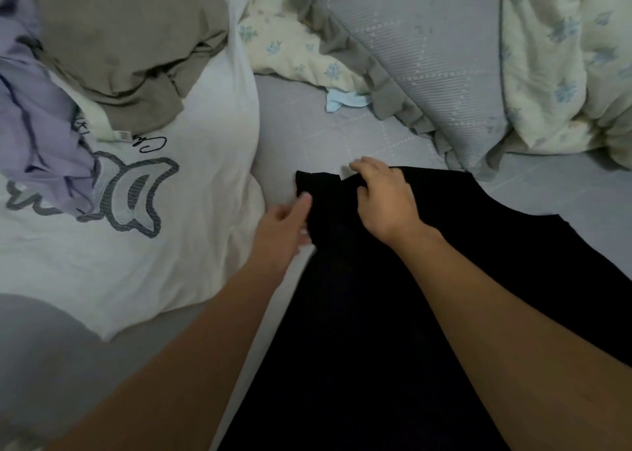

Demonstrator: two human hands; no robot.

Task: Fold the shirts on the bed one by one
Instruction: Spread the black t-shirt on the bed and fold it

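Note:
A black shirt [359,314] lies spread on the grey bed sheet [290,132], running from the middle toward the bottom of the view. My left hand [282,232] pinches its left edge near the top, thumb on the cloth. My right hand [383,197] grips the top edge with curled fingers. To the left lies a white shirt [191,238] with a grey letter print. On it are a crumpled khaki shirt [113,40] and a lilac shirt [37,136].
A grey pillow with a ruffled edge [427,57] and a cream floral quilt [564,57] fill the far right. A second floral pillow [284,44] and a small light-blue item [345,100] lie behind the black shirt.

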